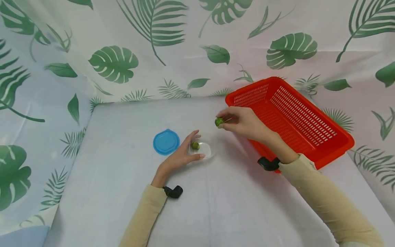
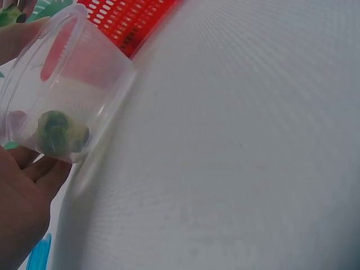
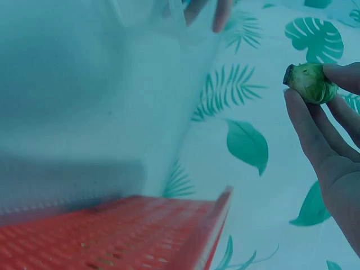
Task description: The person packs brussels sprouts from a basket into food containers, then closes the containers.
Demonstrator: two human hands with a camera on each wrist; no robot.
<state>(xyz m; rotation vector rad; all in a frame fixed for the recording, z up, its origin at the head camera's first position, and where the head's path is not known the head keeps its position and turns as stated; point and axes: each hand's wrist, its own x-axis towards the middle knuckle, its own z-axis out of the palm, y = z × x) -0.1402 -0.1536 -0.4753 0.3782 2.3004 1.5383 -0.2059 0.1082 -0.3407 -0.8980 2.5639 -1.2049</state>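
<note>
My left hand [image 1: 182,153] grips a clear plastic tub [image 2: 95,67] from its left side, thumb and fingers around the wall. Inside the tub, at the bottom, lies one Brussels sprout [image 2: 59,133], which shows in the head view too. Between thumb and fingertips my right hand [image 1: 242,120] pinches another Brussels sprout [image 3: 310,83], its cut stem end facing out. That hand is up near the left edge of the red basket, to the right of the tub and a little farther back.
A red perforated basket [image 1: 308,151] stands at the right on the white table cover [image 1: 210,202]. Left of the tub lies a round blue lid [image 1: 166,142] with a small tab. Leaf-patterned sheeting [image 1: 185,58] hangs behind and at both sides.
</note>
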